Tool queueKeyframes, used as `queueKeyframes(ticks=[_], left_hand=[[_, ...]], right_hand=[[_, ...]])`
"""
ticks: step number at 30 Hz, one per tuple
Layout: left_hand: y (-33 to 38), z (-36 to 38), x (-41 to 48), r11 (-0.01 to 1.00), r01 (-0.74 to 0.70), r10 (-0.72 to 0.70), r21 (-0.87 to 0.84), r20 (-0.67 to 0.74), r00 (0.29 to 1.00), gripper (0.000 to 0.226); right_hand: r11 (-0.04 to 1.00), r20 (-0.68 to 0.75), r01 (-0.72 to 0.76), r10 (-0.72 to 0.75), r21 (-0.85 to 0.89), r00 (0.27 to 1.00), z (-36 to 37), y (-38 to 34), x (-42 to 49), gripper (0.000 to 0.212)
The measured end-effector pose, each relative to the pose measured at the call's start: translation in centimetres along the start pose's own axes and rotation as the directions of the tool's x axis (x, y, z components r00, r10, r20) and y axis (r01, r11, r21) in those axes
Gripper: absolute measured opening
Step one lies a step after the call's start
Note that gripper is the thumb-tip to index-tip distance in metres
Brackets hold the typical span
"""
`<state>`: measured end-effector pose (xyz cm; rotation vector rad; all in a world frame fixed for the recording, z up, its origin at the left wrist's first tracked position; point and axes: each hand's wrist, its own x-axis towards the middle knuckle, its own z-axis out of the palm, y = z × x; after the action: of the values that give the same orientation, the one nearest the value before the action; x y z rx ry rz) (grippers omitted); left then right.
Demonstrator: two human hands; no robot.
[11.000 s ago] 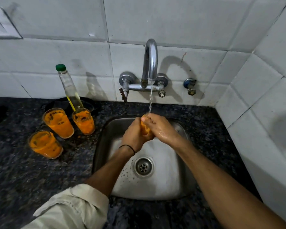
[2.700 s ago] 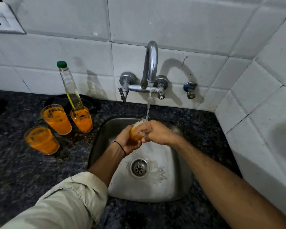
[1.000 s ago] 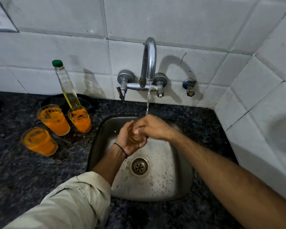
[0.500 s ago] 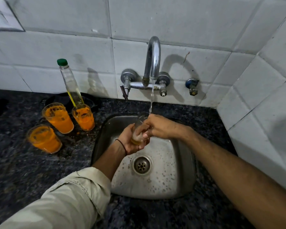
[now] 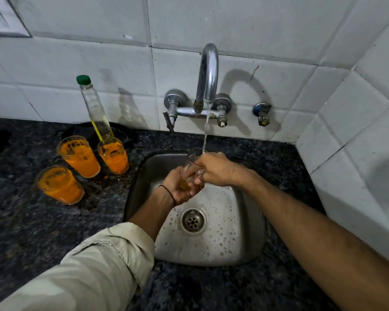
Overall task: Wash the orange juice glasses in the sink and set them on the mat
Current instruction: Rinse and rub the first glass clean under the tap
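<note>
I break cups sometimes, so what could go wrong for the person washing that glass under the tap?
The clear wet glass, held by the left hand and right hand above the steel sink, could slip and crack. The three orange-coated glasses stand close together on the dark stone counter beside it; the beige sleeve might knock one over.

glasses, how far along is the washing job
Done: no washed glass is set down anywhere in view. In hand: one glass, almost clear, gripped by left hand and right hand under the tap stream above the sink. Left: three orange-coated glasses on the counter.
</note>
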<state>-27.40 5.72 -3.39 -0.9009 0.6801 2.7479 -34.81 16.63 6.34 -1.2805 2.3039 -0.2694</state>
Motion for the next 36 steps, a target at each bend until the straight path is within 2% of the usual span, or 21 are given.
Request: queueKeyframes(ticks=[3, 4, 6, 8, 9, 11, 12, 13, 16, 18, 21, 24, 25, 27, 29, 31, 32, 33, 34, 35, 36], left_hand=[[-0.6, 0.1, 0.0, 0.976, -0.218, 0.217, -0.023, -0.039, 0.975, 0.037], [-0.9, 0.1, -0.3, 0.966, -0.254, 0.253, -0.036, -0.029, 0.967, 0.036], [-1.1, 0.1, -0.8, 0.97, -0.235, 0.235, -0.065, -0.007, 0.972, 0.037], [-0.7, -0.1, -1.1, 0.991, -0.127, 0.126, -0.052, -0.014, 0.992, 0.041], [-0.4, 0.0, -1.1, 0.998, -0.055, 0.055, -0.021, -0.009, 0.998, 0.043], [-0.1, 0.0, -0.9, 0.998, 0.029, -0.028, 0.048, -0.014, 0.999, 0.05], [-0.1, 0.0, -0.7, 0.997, 0.011, -0.01, 0.073, -0.016, 1.0, 0.051], [-0.2, 0.0, -0.5, 0.995, -0.041, 0.043, 0.086, -0.011, 0.999, 0.048], [-0.6, -0.2, -0.3, 0.972, -0.23, 0.23, 0.053, 0.009, 0.973, 0.031], [-0.7, -0.2, -0.4, 0.964, -0.263, 0.261, 0.03, 0.061, 0.963, 0.035], [-0.5, -0.2, -0.7, 0.988, -0.143, 0.142, 0.055, 0.035, 0.989, 0.041], [-0.6, -0.1, -0.8, 0.992, 0.013, -0.016, 0.126, 0.017, 1.0, 0.044], [-0.6, -0.1, -0.8, 0.993, 0.023, -0.025, 0.119, 0.01, 1.0, 0.042], [-0.5, 0.1, -0.3, 0.993, -0.06, 0.064, 0.099, -0.043, 0.997, 0.038], [-0.6, 0.6, 0.1, 0.972, -0.216, 0.224, 0.089, -0.097, 0.97, 0.034], [-0.5, 1.1, 0.4, 0.938, -0.341, 0.345, 0.061, -0.074, 0.936, 0.035], [-0.4, 1.2, 0.5, 0.925, -0.378, 0.379, 0.028, -0.05, 0.924, 0.041], [-0.1, 1.2, 0.5, 0.915, -0.404, 0.404, 0.009, -0.032, 0.914, 0.05], [0.4, 1.0, 0.5, 0.907, -0.421, 0.422, 0.016, -0.028, 0.906, 0.057], [0.8, 1.0, 0.2, 0.904, -0.424, 0.426, 0.059, -0.031, 0.904, 0.059], [1.3, 0.9, 0.1, 0.904, -0.403, 0.414, 0.142, -0.052, 0.909, 0.053]], right_hand=[[0.896, -0.021, -0.113, 0.135, 0.43, 0.991, 0.9, -1.0, 0.2, 0.017], [0.859, -0.019, -0.133, 0.164, 0.494, 0.986, 1.0, -1.2, 0.3, 0.018], [0.869, -0.052, -0.121, 0.165, 0.48, 0.985, 0.8, -1.0, 0.3, 0.026], [0.914, -0.029, -0.041, 0.057, 0.403, 0.998, 0.3, -0.7, 0.1, 0.017], [0.944, 0.01, 0.013, -0.017, 0.331, 1.0, 0.0, -0.5, -0.1, 0.008], [0.993, 0.069, 0.084, -0.09, 0.086, 0.994, -0.5, -0.3, -0.6, 0.019], [0.997, 0.066, 0.069, -0.071, 0.039, 0.995, -0.6, -0.4, -0.7, 0.023], [0.997, 0.066, 0.037, -0.042, 0.071, 0.997, -0.5, -0.4, -0.6, 0.021], [0.899, 0.084, -0.105, 0.077, 0.424, 0.994, 0.4, -0.9, 0.1, 0.011], [0.836, 0.03, -0.153, 0.162, 0.527, 0.986, 0.9, -1.3, 0.3, 0.021], [0.919, 0.017, -0.104, 0.105, 0.379, 0.994, 0.1, -1.8, -0.4, 0.028], [0.998, 0.121, 0.039, -0.032, -0.054, 0.992, -1.4, -1.6, -1.2, 0.012], [0.987, 0.145, 0.053, -0.031, -0.149, 0.989, -1.8, -1.6, -1.4, 0.01], [0.979, 0.143, 0.056, -0.028, -0.196, 0.989, -1.5, -1.5, -1.6, 0.018], [0.996, 0.084, -0.055, 0.049, 0.066, 0.995, -0.6, -1.8, -1.6, 0.014], [0.865, -0.019, -0.223, 0.258, 0.45, 0.966, 1.6, -2.6, -0.8, 0.027], [0.812, -0.083, -0.254, 0.346, 0.526, 0.935, 2.6, -3.1, -0.6, 0.027], [0.833, -0.151, -0.242, 0.358, 0.498, 0.921, 3.3, -3.4, -0.6, 0.023], [0.906, -0.215, -0.19, 0.285, 0.377, 0.934, 3.8, -3.4, -0.6, 0.02], [0.979, -0.252, -0.091, 0.136, 0.183, 0.958, 3.9, -3.0, -1.0, 0.026], [0.999, -0.212, 0.039, -0.043, -0.024, 0.976, 3.7, -2.3, -1.6, 0.036]])
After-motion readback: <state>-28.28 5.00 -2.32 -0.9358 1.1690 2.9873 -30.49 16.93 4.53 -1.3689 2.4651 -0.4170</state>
